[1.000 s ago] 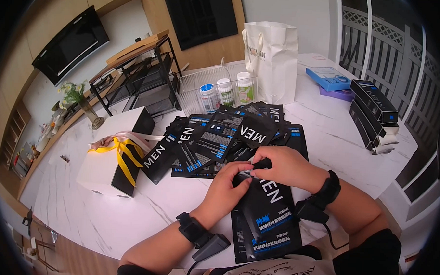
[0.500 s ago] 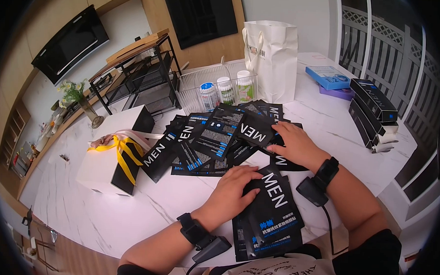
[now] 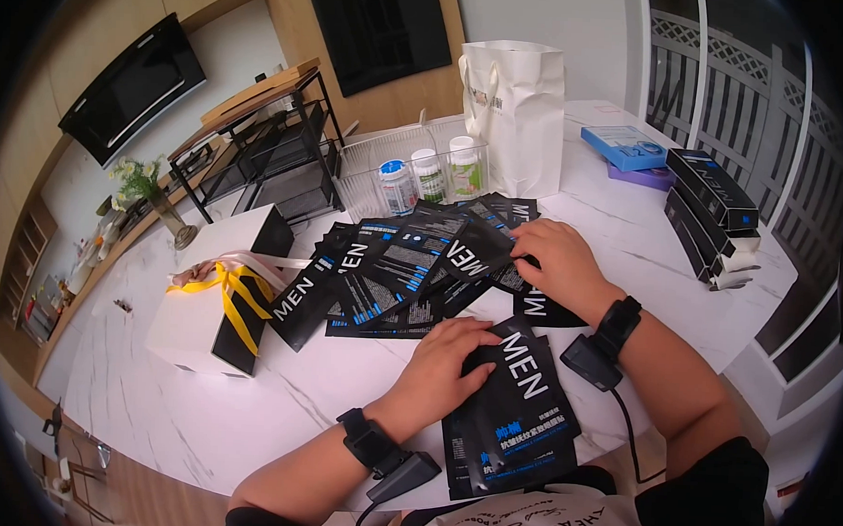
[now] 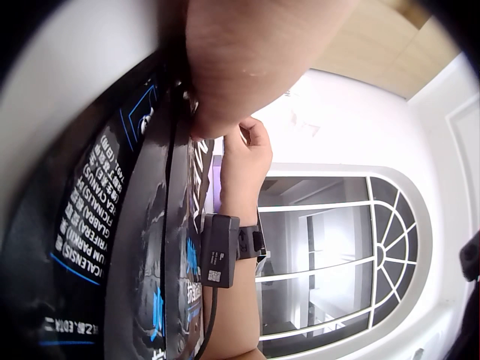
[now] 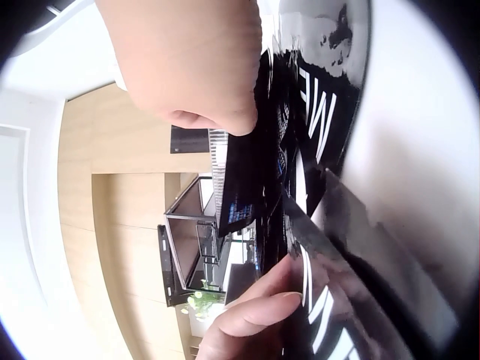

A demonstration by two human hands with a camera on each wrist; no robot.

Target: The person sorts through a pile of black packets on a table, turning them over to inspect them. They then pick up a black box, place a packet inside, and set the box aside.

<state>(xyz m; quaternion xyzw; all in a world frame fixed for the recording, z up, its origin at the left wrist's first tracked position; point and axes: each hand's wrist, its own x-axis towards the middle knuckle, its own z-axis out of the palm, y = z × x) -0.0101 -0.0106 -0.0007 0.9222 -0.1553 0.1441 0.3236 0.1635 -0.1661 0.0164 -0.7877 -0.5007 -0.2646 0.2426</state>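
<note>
Several black sachets marked MEN lie in a loose pile (image 3: 383,271) at mid-table. At the pile's right side, my right hand (image 3: 564,269) pinches the edge of a black sachet (image 3: 483,247); in the right wrist view this sachet (image 5: 244,176) is partly raised below the hand (image 5: 187,67). My left hand (image 3: 443,365) rests, fingers extended, on the upper left of a smaller stack of sachets (image 3: 528,399) at the front edge. The left wrist view shows that stack's layered edges (image 4: 150,225) close up beside the hand (image 4: 251,60).
Left of the pile is a white-and-black box (image 3: 193,333) with a yellow ribbon. Behind stand a clear bin (image 3: 359,180) with bottles, a white paper bag (image 3: 526,127) and a black rack (image 3: 299,154). Blue (image 3: 622,145) and black boxes (image 3: 716,205) sit at the right.
My right hand left the front stack, reached forward to the pile and took hold of a sachet, which has shifted and bent slightly. My left hand let go of its pinch and lies flatter on the stack.
</note>
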